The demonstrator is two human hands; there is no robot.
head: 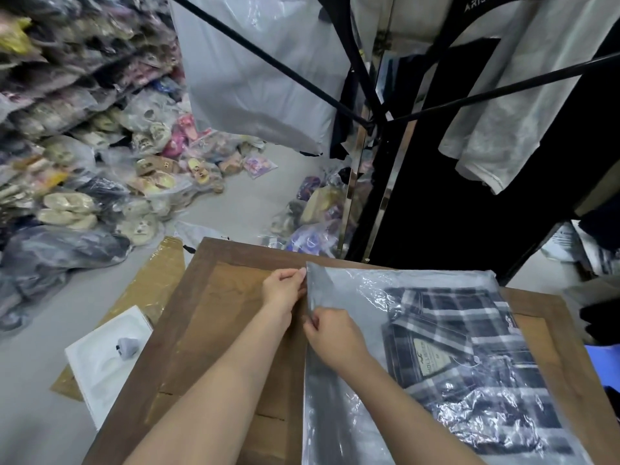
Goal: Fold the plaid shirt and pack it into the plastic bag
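The folded plaid shirt (469, 357), dark blue and white with a brand tag, lies inside a clear plastic bag (352, 297) on the brown wooden table (214, 317). The bag's left edge is its open end, with a flap. My left hand (285, 290) pinches the far corner of that edge. My right hand (330, 335) pinches the same edge a little nearer to me. Both forearms reach in from the bottom of the view.
A white tray (104, 360) with a small grey object lies on the floor to the left, over brown paper. Heaps of bagged goods (84, 156) cover the left side. A black clothes rack (369, 95) with hanging garments and a grey bag stands behind the table.
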